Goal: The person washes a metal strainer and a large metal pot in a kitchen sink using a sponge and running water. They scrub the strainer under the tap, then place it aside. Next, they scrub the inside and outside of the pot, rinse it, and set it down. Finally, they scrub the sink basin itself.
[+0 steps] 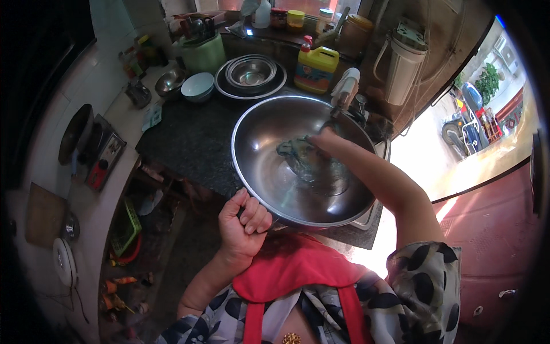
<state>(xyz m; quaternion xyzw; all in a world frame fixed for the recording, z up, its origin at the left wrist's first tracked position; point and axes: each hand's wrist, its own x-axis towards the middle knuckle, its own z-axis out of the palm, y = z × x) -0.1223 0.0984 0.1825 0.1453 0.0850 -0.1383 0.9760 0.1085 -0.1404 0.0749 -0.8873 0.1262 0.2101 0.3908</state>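
Note:
A large round metal basin or wok (266, 180) sits in front of me at the counter's corner, tilted a little towards me. My left hand (245, 215) is closed at its near left rim; a handle there is mostly hidden by the fingers. Inside the bowl my right hand (324, 138) presses a wet greenish cloth (296, 148) against the metal, and its fingers are partly blurred. Some shallow water (318, 185) glistens at the bottom. Behind the far right rim stands a faucet (341, 101) with a white cloth wrapped over it (347, 79).
Beyond the basin are stacked metal bowls (251, 73), white bowls (197, 86) and a yellow detergent jug (316, 69). A water filter housing (404, 73) hangs at right. On the left counter stand a gas stove (105, 161) and a wok (76, 133).

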